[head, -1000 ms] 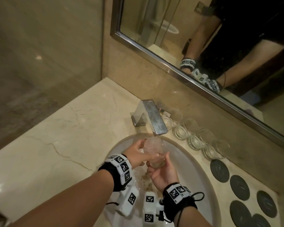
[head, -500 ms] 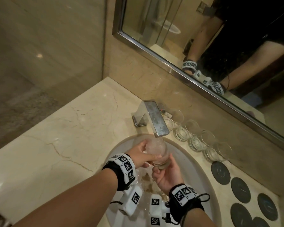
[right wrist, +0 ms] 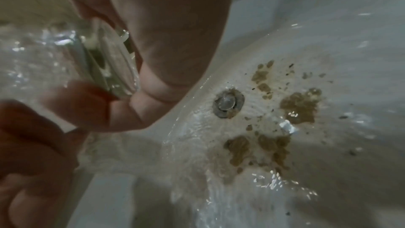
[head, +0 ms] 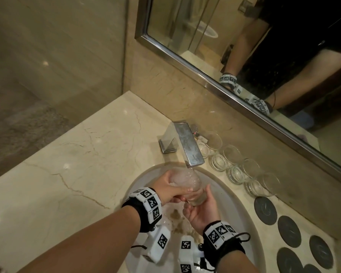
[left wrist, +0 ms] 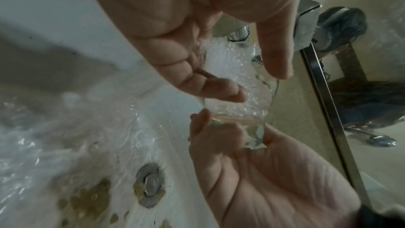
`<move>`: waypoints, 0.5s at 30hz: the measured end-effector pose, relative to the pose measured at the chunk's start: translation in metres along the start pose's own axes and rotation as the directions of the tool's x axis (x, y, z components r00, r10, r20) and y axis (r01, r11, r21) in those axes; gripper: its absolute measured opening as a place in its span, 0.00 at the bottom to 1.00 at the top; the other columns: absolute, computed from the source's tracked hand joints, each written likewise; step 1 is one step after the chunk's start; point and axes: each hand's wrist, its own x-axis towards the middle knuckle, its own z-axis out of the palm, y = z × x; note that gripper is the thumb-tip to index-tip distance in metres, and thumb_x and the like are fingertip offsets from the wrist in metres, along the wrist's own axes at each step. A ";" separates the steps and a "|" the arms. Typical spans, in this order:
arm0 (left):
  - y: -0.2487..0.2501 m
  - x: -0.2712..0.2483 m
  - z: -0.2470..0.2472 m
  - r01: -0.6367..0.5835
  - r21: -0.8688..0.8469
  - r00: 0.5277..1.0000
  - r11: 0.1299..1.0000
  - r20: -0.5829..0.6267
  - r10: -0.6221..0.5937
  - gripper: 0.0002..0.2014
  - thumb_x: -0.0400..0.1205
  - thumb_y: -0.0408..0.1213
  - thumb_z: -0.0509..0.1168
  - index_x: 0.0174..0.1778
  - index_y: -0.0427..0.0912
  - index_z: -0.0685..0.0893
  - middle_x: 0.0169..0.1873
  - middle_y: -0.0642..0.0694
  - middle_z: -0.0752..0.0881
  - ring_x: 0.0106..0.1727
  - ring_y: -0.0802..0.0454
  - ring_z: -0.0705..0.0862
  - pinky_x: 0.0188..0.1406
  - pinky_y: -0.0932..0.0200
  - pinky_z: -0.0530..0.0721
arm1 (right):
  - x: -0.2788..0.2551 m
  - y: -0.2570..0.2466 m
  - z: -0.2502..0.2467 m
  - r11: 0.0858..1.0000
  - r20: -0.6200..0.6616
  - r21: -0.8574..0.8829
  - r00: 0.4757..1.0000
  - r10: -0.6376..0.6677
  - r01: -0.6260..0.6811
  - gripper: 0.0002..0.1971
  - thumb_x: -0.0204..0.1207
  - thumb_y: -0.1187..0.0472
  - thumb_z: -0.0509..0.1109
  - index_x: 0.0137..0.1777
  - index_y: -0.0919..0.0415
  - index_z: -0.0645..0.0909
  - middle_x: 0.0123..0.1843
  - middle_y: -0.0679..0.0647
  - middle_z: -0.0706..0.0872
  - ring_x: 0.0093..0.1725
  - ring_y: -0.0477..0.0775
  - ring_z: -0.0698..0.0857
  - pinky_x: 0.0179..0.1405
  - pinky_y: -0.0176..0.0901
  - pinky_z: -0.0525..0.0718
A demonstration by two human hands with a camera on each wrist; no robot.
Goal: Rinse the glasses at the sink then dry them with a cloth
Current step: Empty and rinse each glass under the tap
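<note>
From the head view, you are mid-rinse: your left hand [head: 168, 187] and right hand [head: 200, 210] both grip the glass [head: 187, 186] under the running faucet [head: 188, 146], above the sink [head: 242, 205]. Four more glasses [head: 244, 170] wait in a row on the surface [head: 67, 164]; no cloth is in sight. The left wrist view adds what the head misses: foaming water filling the glass, your right fingers [left wrist: 201, 127] curled round its base. The right wrist view shows brown residue [right wrist: 298, 107] near the drain [right wrist: 228, 103]. Next, probably tip the water out, keeping a firm hold on wet glass.
</note>
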 end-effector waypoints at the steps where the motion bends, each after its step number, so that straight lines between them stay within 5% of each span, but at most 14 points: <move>1: -0.001 0.001 0.001 0.002 0.008 1.000 1.000 -0.005 -0.002 0.45 0.68 0.29 0.81 0.77 0.47 0.64 0.40 0.35 0.87 0.30 0.49 0.85 0.28 0.62 0.85 | 0.000 -0.001 0.002 1.000 0.007 0.015 1.000 0.003 -0.003 0.34 0.77 0.36 0.59 0.54 0.70 0.85 0.37 0.64 0.83 0.24 0.53 0.83 0.20 0.37 0.82; 4: 0.000 0.002 0.001 -0.003 0.006 1.000 1.000 -0.004 0.003 0.46 0.70 0.30 0.80 0.79 0.45 0.60 0.35 0.37 0.86 0.29 0.50 0.84 0.28 0.62 0.85 | 0.002 -0.002 0.006 0.999 -0.016 0.022 1.000 -0.025 0.025 0.27 0.72 0.45 0.64 0.55 0.71 0.82 0.37 0.63 0.83 0.25 0.54 0.82 0.19 0.37 0.82; 7: 0.003 -0.001 0.000 0.011 -0.030 0.999 0.999 0.050 -0.009 0.38 0.71 0.27 0.78 0.71 0.53 0.66 0.37 0.37 0.87 0.33 0.49 0.85 0.32 0.61 0.86 | 0.005 -0.003 0.005 0.999 -0.049 -0.013 0.998 -0.045 0.044 0.28 0.76 0.39 0.62 0.53 0.67 0.82 0.33 0.59 0.80 0.20 0.49 0.77 0.12 0.35 0.76; 10: 0.003 -0.001 0.000 0.015 -0.031 0.996 0.999 0.085 -0.013 0.27 0.70 0.27 0.78 0.61 0.48 0.76 0.38 0.37 0.88 0.32 0.48 0.86 0.30 0.63 0.87 | 0.007 -0.005 0.005 1.000 -0.036 -0.024 0.999 -0.014 0.013 0.35 0.78 0.33 0.57 0.54 0.69 0.84 0.33 0.60 0.82 0.20 0.50 0.80 0.14 0.36 0.79; 13: 0.005 -0.001 0.001 0.013 -0.032 1.000 0.999 0.017 -0.013 0.34 0.62 0.38 0.83 0.63 0.44 0.76 0.37 0.36 0.90 0.33 0.47 0.87 0.32 0.61 0.87 | 0.006 -0.005 0.009 0.999 0.006 0.033 1.000 0.001 -0.001 0.32 0.80 0.41 0.58 0.62 0.73 0.80 0.39 0.66 0.84 0.27 0.56 0.84 0.22 0.40 0.86; 15: 0.004 0.000 0.001 0.006 -0.040 1.000 0.999 0.019 -0.005 0.50 0.58 0.41 0.83 0.76 0.39 0.67 0.42 0.34 0.90 0.34 0.47 0.88 0.36 0.59 0.88 | 0.005 -0.005 0.010 0.999 0.011 0.051 1.000 -0.015 0.014 0.28 0.77 0.45 0.62 0.59 0.73 0.80 0.35 0.64 0.83 0.25 0.54 0.83 0.21 0.39 0.85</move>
